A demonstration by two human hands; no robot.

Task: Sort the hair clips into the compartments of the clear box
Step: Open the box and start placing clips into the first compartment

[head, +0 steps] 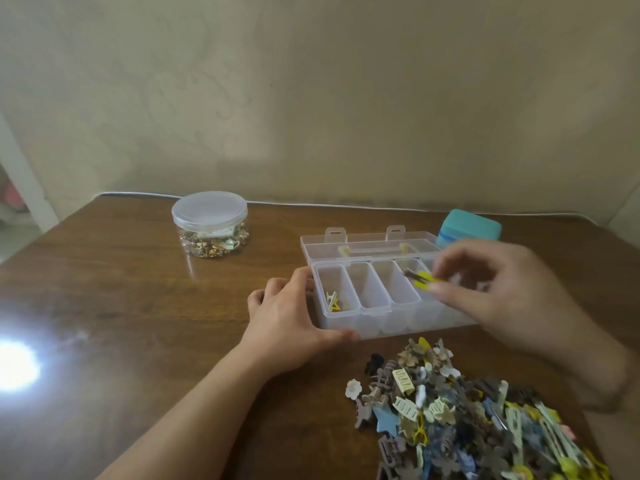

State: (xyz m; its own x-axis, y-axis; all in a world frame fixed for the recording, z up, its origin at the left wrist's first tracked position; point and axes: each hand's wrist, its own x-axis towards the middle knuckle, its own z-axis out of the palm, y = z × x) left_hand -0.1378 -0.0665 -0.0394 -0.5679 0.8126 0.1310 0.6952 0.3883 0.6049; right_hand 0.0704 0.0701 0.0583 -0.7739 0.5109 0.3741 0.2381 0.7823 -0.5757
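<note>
The right hand (498, 292) hovers over the right part of the clear box (381, 296), pinching a yellow hair clip (423, 277) between thumb and fingertips. The clip's long axis runs roughly left to right, its metal prong end pointing left and slightly far, away from the fingers that pinch its right end. It hangs above the fourth compartment (414, 271) counted from the left, though motion blur makes it hard to tell whether it sits over that cell or the one further right, which the hand hides.

The left hand (289, 318) grips the box's near left corner, fingers curled along the left wall and thumb against the near wall, steadying it on the wooden table (138, 306). The leftmost compartment (334, 289) already holds a few clips, one yellow and one pale; the second and third look empty. The lid (367, 244) lies open on the far side.

The unsorted pile of hair clips (460, 414) lies near and right, just this side of the box, closer to the right hand than the left. I judge the step in hand to be dropping the yellow clip, which calls for lowering the prong end into the cell and releasing the pinch.

A lidded round jar (209, 225) stands far left; a teal case (469, 228) sits behind the box.
</note>
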